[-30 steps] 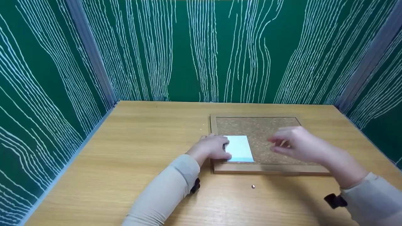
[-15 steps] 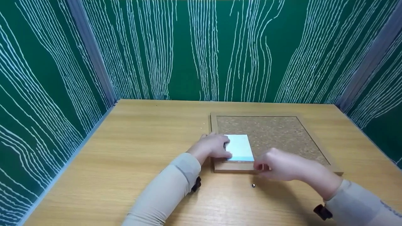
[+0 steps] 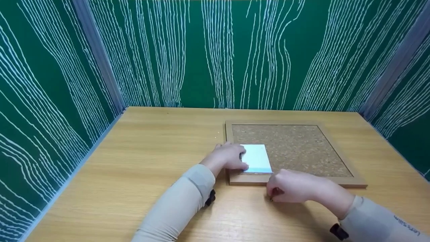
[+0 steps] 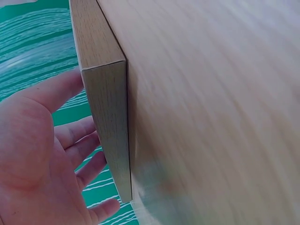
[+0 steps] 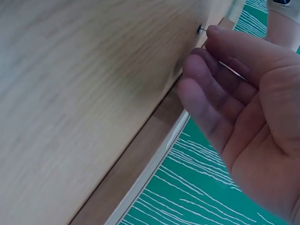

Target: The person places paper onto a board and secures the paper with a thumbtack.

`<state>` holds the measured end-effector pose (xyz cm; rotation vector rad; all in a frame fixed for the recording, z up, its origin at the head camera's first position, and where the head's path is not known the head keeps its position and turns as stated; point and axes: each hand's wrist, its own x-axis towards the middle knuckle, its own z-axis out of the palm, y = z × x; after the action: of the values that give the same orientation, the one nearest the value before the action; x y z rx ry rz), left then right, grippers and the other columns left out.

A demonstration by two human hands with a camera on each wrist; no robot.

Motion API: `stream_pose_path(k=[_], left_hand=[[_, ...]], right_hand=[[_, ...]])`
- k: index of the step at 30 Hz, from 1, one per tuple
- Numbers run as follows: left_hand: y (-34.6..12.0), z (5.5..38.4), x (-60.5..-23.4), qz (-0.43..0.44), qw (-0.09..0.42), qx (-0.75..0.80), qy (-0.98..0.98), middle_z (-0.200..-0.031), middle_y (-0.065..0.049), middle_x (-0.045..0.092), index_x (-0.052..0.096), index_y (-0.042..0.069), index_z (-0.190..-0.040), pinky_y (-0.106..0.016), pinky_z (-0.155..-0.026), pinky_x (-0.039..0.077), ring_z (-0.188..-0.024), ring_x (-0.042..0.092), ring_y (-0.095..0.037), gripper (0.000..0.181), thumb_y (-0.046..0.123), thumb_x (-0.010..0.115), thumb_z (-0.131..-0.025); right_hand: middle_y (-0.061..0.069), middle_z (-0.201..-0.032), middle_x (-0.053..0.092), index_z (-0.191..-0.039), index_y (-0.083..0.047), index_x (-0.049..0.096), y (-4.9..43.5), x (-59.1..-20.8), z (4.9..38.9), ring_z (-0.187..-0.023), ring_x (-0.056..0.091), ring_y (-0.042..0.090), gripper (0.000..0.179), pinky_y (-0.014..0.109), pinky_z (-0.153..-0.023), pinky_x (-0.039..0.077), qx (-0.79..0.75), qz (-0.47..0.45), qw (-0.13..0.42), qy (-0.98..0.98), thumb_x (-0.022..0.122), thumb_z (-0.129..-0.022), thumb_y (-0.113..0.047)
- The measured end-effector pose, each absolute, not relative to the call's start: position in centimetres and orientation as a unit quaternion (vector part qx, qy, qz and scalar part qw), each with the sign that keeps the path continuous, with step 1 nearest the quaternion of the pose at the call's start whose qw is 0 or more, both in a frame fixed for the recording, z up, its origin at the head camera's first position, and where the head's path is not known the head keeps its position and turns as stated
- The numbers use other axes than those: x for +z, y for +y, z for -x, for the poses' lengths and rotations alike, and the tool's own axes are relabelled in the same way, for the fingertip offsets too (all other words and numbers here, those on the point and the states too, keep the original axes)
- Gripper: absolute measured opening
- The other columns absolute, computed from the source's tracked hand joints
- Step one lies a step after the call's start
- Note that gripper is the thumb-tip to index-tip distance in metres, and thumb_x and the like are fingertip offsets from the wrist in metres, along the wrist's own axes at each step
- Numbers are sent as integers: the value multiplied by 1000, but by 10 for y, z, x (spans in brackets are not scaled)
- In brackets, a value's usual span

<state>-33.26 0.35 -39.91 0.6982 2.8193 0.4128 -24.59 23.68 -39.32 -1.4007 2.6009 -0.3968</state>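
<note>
In the head view, a white sheet of paper (image 3: 257,158) with a pale blue strip at its lower edge lies on the lower left of a framed corkboard (image 3: 302,148). My left hand (image 3: 230,156) rests across the board's left edge, fingers spread, thumb and a fingertip on the paper. The left wrist view shows its fingers loosely bent beside the wooden frame (image 4: 110,117). My right hand (image 3: 290,186) is down at the table just before the board's front edge. In the right wrist view, a thumbtack (image 5: 201,29) sits at its thumb tip, with a gap between thumb and bent fingers.
The corkboard lies on a light wooden table (image 3: 144,151). Green walls (image 3: 191,67) with white wavy lines stand behind and at both sides. A few tiny pale specks lie left of the board.
My right hand has come from above the cork, down and left, to the thumbtack on the table at the board's front. My left hand has stayed on the paper.
</note>
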Motion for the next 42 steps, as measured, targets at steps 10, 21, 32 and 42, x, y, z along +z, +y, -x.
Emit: stream_pose_path(k=[10, 21, 32, 42], left_hand=[[4, 333, -401, -235, 110, 150, 954, -148, 6, 54, 57, 23, -147, -52, -119, 17, -136, 40, -21, 66, 50, 73, -89], [3, 333, -400, -240, 107, 130, 956, -152, 7, 50, 55, 23, -149, -50, -118, 20, -141, 36, -22, 66, 51, 69, -91], [3, 331, -398, -241, 114, 137, 954, -152, 7, 50, 53, 24, -150, -52, -120, 15, -142, 36, -22, 67, 51, 70, -90], [3, 331, -397, -233, 120, 144, 954, -154, 6, 48, 52, 26, -151, -52, -120, 15, -145, 32, -24, 68, 53, 69, -91]], right_hand=[[-15, -80, 61, -80, -21, 72, 234, -397, 244, -72, 55, 0, 17, 25, -63, 50, -101, 488, 49, 866, 78, -78, -5], [-18, -69, 48, -71, -20, 57, 232, -394, 244, -59, 43, -4, 26, 14, -51, 37, -123, 518, 23, 846, 70, -71, 3], [-18, -71, 54, -76, -23, 61, 234, -382, 243, -61, 49, -2, 27, 19, -54, 46, -152, 486, 49, 859, 72, -80, 2], [-18, -69, 51, -75, -21, 63, 228, -381, 242, -60, 46, -2, 24, 20, -53, 44, -119, 473, 65, 871, 73, -82, 0]])
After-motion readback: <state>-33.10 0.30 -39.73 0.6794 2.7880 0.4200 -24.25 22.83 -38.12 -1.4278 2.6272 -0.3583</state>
